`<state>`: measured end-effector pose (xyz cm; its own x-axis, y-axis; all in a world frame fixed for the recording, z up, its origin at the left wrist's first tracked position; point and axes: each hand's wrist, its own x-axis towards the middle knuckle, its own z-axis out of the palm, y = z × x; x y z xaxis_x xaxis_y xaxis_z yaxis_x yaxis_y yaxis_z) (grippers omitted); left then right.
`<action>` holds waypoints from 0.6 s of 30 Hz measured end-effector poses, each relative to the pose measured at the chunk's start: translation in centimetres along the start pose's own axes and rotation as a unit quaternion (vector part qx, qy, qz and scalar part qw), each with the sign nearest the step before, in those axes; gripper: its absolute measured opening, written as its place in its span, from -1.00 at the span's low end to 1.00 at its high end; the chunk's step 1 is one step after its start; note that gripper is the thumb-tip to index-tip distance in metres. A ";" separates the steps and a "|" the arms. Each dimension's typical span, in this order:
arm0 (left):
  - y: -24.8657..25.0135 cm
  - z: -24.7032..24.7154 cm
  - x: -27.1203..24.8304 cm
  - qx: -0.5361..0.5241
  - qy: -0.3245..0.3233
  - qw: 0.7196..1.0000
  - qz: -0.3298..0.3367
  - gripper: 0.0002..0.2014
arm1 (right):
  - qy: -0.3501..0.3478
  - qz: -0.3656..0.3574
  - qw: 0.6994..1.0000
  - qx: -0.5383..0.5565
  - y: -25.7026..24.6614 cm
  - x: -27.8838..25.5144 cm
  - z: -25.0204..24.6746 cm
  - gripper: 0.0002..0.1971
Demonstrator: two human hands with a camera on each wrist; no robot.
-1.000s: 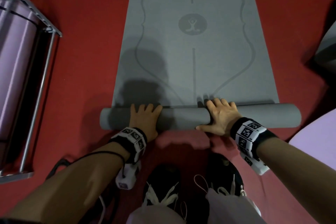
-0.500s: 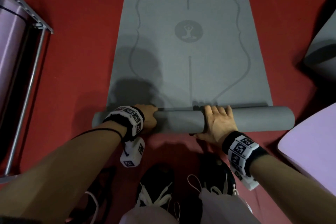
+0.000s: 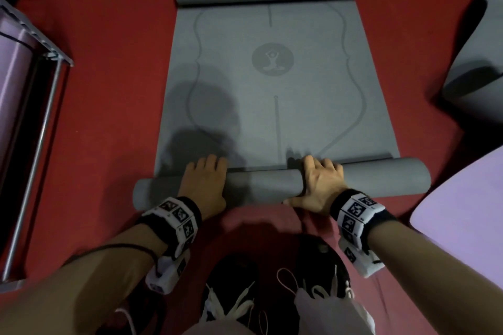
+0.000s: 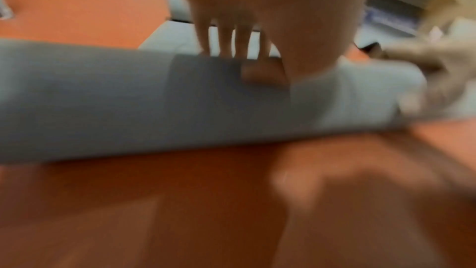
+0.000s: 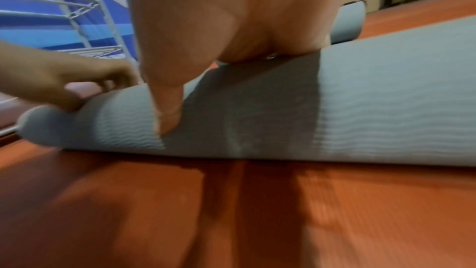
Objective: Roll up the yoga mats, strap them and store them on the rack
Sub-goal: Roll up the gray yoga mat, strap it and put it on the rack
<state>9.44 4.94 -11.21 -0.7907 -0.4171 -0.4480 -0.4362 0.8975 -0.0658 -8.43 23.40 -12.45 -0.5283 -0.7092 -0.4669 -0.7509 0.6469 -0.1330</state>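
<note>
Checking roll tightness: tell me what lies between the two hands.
Only a bare stretch of the grey roll, between left hand and right hand, in the head view.

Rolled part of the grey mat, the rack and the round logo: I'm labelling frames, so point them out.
rolled part [image 3: 261, 185], head view, bare middle between the hands.
rack [image 3: 40, 133], head view, upright metal post.
round logo [image 3: 272, 59], head view, centre of the circle.

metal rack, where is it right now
In the head view the metal rack stands at the far left on the red floor, left of the grey mat.
</note>
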 end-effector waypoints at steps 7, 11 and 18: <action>1.2 1.7 -0.8 -0.047 0.001 0.999 0.013 -0.10 | -0.042 -0.017 0.999 0.009 0.4 1.8 -1.3 -0.17; 1.4 1.6 -0.3 0.011 -0.015 1.000 0.021 0.01 | -0.054 -0.033 0.998 0.012 0.6 2.1 -1.9 -0.19; 0.0 0.2 3.2 -0.009 -0.020 0.999 0.036 -0.18 | 0.041 -0.036 0.995 -0.081 0.7 1.8 -0.6 0.17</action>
<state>6.96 3.61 -12.83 -0.8026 -0.3451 -0.4865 -0.3871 0.9219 -0.0154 -10.12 22.38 -12.83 -0.4962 -0.7767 -0.3879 -0.8386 0.5445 -0.0174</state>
